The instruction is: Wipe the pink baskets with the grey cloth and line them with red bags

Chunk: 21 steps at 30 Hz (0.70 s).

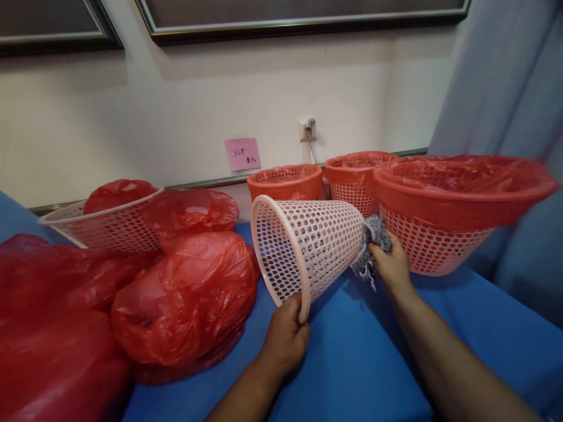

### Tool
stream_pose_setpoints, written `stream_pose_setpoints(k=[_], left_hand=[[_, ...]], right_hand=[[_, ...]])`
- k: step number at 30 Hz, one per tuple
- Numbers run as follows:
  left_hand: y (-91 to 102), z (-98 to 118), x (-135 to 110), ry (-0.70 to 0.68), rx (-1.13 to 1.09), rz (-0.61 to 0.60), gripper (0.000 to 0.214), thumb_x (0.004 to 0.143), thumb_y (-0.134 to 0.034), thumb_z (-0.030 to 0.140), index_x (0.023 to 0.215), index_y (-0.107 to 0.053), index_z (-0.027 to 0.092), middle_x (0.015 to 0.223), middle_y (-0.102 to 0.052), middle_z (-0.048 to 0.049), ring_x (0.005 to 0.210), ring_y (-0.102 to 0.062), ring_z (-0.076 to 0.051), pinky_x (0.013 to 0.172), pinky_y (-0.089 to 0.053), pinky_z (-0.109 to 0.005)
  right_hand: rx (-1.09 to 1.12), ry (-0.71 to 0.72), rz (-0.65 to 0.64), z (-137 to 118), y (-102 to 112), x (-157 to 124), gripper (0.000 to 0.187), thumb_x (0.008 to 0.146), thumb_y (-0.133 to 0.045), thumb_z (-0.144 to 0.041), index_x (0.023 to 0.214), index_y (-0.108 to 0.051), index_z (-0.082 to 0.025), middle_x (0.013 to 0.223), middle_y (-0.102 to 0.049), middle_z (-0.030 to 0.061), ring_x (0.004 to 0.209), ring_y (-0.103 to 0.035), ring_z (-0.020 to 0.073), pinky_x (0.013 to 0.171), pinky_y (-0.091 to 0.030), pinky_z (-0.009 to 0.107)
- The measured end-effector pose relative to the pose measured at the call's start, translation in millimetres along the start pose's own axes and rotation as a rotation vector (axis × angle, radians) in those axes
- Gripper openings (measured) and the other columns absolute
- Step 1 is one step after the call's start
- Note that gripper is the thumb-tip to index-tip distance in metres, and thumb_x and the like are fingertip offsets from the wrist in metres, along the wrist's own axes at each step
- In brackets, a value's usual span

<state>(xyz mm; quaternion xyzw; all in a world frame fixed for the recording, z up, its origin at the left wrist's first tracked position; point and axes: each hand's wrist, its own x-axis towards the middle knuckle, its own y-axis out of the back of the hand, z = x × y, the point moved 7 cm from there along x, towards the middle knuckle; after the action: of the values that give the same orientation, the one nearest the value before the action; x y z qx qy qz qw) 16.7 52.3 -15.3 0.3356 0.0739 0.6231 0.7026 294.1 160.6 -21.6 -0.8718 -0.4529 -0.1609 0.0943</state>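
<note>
While the left hand (pixel 285 337) clamps its fingers over the lower rim of the pale pink basket (pixel 329 234), the right hand (pixel 393 264) presses a bunched grey cloth (pixel 375 230) to the base end. Right fingers are closed on the cloth; some fingertips are hidden in its folds.

Position: basket on its side above the middle of the blue table (pixel 352 363), mouth toward the table's left, base toward the right edge. Cannot tell whether its underside touches the surface. Judgement: the rim hold probably steadies it against the cloth's push and leaves the outer wall and base reachable.

Containers: the held basket shows no liner, and nothing is seen inside through its mouth. Along the back edge, near the wall, stand a small lined basket (pixel 285 190), a second lined basket (pixel 358 179) and, toward the back right corner, a large lined basket (pixel 435 246). Each has red plastic folded over its rim, likely so the liner stays put.

Toward the back left corner, a white basket (pixel 118 231) has red plastic (pixel 118 196) showing at its mouth. Puffed red bags (pixel 189 299) crowd the table's left side; contents, if any, cannot be made out.
</note>
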Motion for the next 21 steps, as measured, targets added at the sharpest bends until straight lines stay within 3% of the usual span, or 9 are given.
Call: stream_pose_setpoints(k=[2,4,7,10,14,17,19,21], left_hand=[[-4.7,-5.7,1.3,0.037,0.037,-0.039,0.068,0.061,-0.047,-0.005,0.122,-0.066,0.018,0.113,-0.073,-0.0078,0.106,-0.067,-0.026,0.101,-0.052,-0.043],[-6.5,-6.6,2.8,0.04,0.071,-0.049,0.07,0.064,-0.047,-0.007,0.127,-0.064,0.019,0.119,-0.072,-0.0091,0.112,-0.066,-0.027,0.102,-0.051,-0.043],[-5.9,-3.2,5.0,0.003,0.071,-0.036,0.058,0.077,-0.05,-0.003,0.128,-0.064,0.019,0.118,-0.073,-0.0102,0.111,-0.066,-0.026,0.102,-0.051,-0.043],[-3.6,-1.0,5.9,-0.012,0.017,-0.023,0.043,0.087,-0.058,0.009,0.128,-0.065,0.02,0.119,-0.073,-0.0109,0.112,-0.066,-0.028,0.102,-0.052,-0.044],[5.5,7.3,5.4,-0.064,-0.147,0.051,0.051,0.088,-0.068,0.024,0.138,-0.059,0.019,0.125,-0.072,-0.0115,0.115,-0.066,-0.03,0.103,-0.052,-0.045],[11.0,15.0,4.8,-0.11,-0.199,0.077,0.037,0.095,-0.06,0.032,0.128,-0.067,0.018,0.119,-0.075,-0.0105,0.106,-0.069,-0.028,0.1,-0.055,-0.043],[13.8,15.6,4.5,-0.095,-0.18,0.092,0.033,0.097,-0.054,0.028,0.122,-0.072,0.017,0.115,-0.076,-0.0094,0.106,-0.069,-0.028,0.099,-0.055,-0.042],[15.9,14.8,4.2,-0.075,-0.151,0.107,0.034,0.094,-0.053,0.022,0.122,-0.072,0.017,0.115,-0.076,-0.0083,0.107,-0.07,-0.028,0.1,-0.055,-0.042]], right_hand=[[-0.04,0.087,-0.018,-11.1,-2.9,-8.9,0.056,0.079,-0.066,-0.037,0.132,-0.062,-0.019,0.121,-0.068,0.0114,0.114,-0.064,0.0291,0.106,-0.049,0.055],[-0.08,0.325,-0.077,-41.8,-7.9,-36.6,0.054,0.081,-0.065,-0.03,0.134,-0.061,-0.022,0.13,-0.062,0.0126,0.124,-0.06,0.0296,0.11,-0.047,0.053],[-0.006,0.746,-0.32,-93.7,-17.1,-97.2,0.065,0.081,-0.06,-0.015,0.145,-0.051,-0.027,0.146,-0.049,0.0124,0.132,-0.055,0.0293,0.108,-0.05,0.051],[0.053,0.974,-0.429,-122.8,-12.1,-134.0,0.07,0.081,-0.059,-0.012,0.148,-0.047,-0.025,0.152,-0.04,0.0133,0.134,-0.053,0.03,0.103,-0.055,0.048],[0.027,1.054,-0.503,-130.1,-13.1,-140.0,0.065,0.08,-0.057,-0.011,0.144,-0.051,-0.023,0.146,-0.044,0.0136,0.125,-0.057,0.0281,0.096,-0.059,0.044],[-0.013,1.025,-0.515,-120.4,-20.7,-130.6,0.06,0.081,-0.057,-0.011,0.14,-0.054,-0.025,0.144,-0.046,0.0131,0.125,-0.058,0.0275,0.097,-0.058,0.045],[-0.042,0.891,-0.384,-104.2,-20.4,-107.3,0.056,0.083,-0.058,-0.012,0.137,-0.056,-0.026,0.143,-0.049,0.0123,0.128,-0.057,0.0279,0.102,-0.055,0.048],[-0.072,0.663,-0.184,-77.5,-13.2,-72.1,0.05,0.085,-0.059,-0.018,0.134,-0.058,-0.026,0.136,-0.055,0.0118,0.127,-0.058,0.0284,0.106,-0.05,0.051]])
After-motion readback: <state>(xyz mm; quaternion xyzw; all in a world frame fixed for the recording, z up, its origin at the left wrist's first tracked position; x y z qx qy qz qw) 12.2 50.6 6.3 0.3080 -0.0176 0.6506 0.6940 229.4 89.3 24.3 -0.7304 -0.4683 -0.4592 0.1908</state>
